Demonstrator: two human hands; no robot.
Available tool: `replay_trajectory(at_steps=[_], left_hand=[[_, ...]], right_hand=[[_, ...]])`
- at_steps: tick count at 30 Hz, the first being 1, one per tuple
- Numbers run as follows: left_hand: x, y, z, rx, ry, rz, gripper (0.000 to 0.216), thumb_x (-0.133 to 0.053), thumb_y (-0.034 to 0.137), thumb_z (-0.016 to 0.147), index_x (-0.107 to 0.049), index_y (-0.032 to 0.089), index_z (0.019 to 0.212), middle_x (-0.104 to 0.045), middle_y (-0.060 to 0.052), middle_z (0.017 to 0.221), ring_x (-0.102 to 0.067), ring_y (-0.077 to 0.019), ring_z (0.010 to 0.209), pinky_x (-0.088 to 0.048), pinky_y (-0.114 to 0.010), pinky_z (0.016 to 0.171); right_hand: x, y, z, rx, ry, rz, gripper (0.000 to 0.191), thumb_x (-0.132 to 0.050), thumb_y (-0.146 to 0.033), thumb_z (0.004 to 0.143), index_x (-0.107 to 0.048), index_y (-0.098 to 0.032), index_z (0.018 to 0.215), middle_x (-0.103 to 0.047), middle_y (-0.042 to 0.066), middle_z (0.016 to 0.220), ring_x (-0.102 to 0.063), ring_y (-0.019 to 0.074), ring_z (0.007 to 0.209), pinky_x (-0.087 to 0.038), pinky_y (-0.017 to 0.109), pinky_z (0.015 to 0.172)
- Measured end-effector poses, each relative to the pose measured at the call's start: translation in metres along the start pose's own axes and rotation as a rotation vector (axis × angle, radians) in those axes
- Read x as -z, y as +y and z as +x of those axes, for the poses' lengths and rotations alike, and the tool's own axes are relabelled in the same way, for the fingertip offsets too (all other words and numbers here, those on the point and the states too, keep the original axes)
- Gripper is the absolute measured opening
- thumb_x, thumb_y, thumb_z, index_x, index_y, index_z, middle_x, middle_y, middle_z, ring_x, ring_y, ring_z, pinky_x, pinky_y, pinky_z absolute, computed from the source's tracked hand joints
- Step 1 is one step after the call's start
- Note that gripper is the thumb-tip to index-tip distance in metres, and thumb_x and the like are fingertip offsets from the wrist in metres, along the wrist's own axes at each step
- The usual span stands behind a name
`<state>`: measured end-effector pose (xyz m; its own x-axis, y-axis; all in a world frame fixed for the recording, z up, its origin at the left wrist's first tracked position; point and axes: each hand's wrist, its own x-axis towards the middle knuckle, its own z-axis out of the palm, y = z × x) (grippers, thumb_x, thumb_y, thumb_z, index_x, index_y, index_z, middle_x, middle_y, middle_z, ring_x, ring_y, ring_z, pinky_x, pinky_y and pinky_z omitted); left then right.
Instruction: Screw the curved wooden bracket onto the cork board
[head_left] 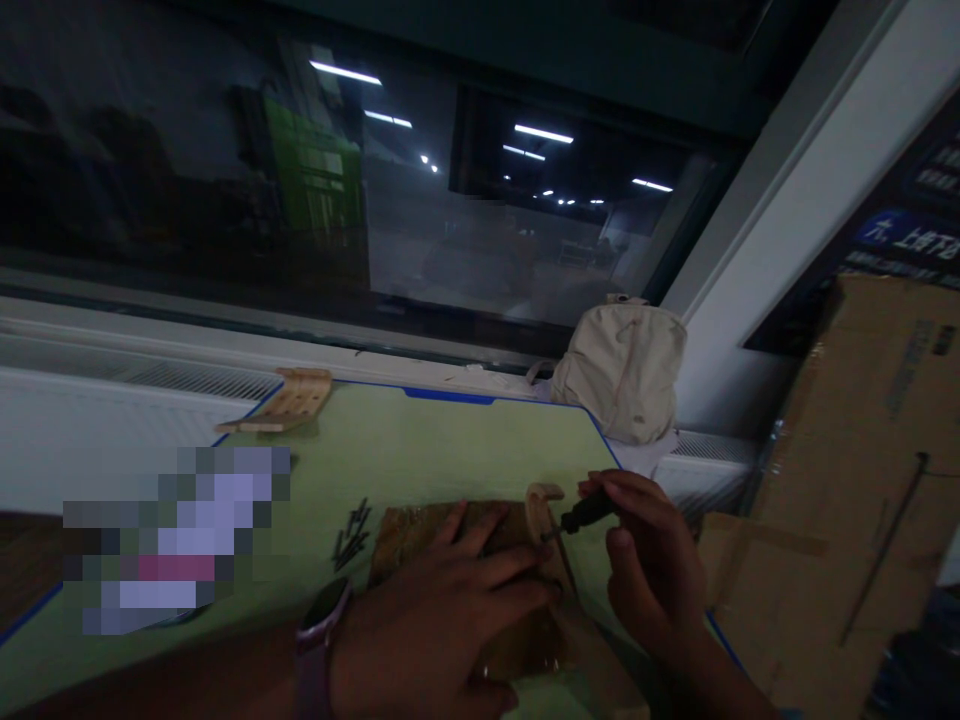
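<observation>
Two hands at work over a pale green cutting mat [457,450] with a blue edge, seen from a head-worn camera at a tilt. Left hand [442,620]: fingers spread and nearly flat, resting on a brown sheet [420,535] of uncertain material; a smartwatch [322,635] with a purple strap sits on the wrist. Right hand [652,565]: fingers curled closed, gripping a small black-handled screwdriver [589,512] whose thin shaft points left. A curved pale wooden piece [541,500] stands on the brown sheet, between the two hands and just beside the shaft's tip; whether the two touch cannot be told.

Elsewhere on the mat: a small heap of dark screws [352,535] left of the brown sheet, a slatted wooden part [289,400] at the far corner, and a pixelated object [180,540] too obscured to identify. Beyond the mat: a beige backpack [622,370] by a white radiator [112,430] under a dark window [360,200] reflecting ceiling lights — and, at right, a cardboard box [847,480].
</observation>
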<state>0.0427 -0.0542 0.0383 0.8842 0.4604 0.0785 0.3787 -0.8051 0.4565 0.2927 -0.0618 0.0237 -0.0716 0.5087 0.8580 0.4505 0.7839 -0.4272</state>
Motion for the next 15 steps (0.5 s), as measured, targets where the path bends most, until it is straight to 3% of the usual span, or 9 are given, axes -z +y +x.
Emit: replay_trajectory(at_steps=[3, 10, 15], left_hand=[[0.0001, 0.0, -0.0005, 0.015, -0.001, 0.008, 0.075, -0.08, 0.047, 0.085, -0.05, 0.035, 0.152, -0.052, -0.001, 0.16, -0.032, -0.0494, 0.153, -0.019, -0.079, 0.123], [0.0008, 0.0006, 0.0024, 0.01, 0.016, 0.008, 0.078, -0.084, 0.049, 0.083, -0.051, 0.037, 0.152, -0.054, 0.0, 0.159, -0.029, -0.0467, 0.156, -0.016, -0.076, 0.125], [0.0078, 0.0084, 0.0055, 0.045, -0.074, 0.045, 0.085, -0.087, 0.036, 0.076, -0.053, 0.031, 0.154, -0.049, -0.003, 0.164, -0.03, -0.0501, 0.154, -0.017, -0.078, 0.124]], right_hand=[[-0.0056, -0.0028, 0.0007, -0.038, 0.013, 0.112, 0.036, -0.056, -0.011, 0.102, -0.065, -0.029, 0.131, -0.075, 0.01, 0.117, -0.076, 0.0227, 0.108, -0.066, 0.042, 0.087], [-0.0052, 0.0013, 0.0068, -0.042, 0.107, 0.118, 0.035, -0.071, -0.01, 0.092, -0.064, -0.03, 0.12, -0.067, 0.003, 0.095, -0.07, 0.0175, 0.082, -0.061, 0.029, 0.063], [-0.0008, 0.0048, 0.0033, -0.018, 0.049, 0.017, 0.028, -0.066, -0.02, 0.098, -0.067, -0.029, 0.124, -0.066, 0.007, 0.101, -0.068, 0.0214, 0.092, -0.061, 0.034, 0.068]])
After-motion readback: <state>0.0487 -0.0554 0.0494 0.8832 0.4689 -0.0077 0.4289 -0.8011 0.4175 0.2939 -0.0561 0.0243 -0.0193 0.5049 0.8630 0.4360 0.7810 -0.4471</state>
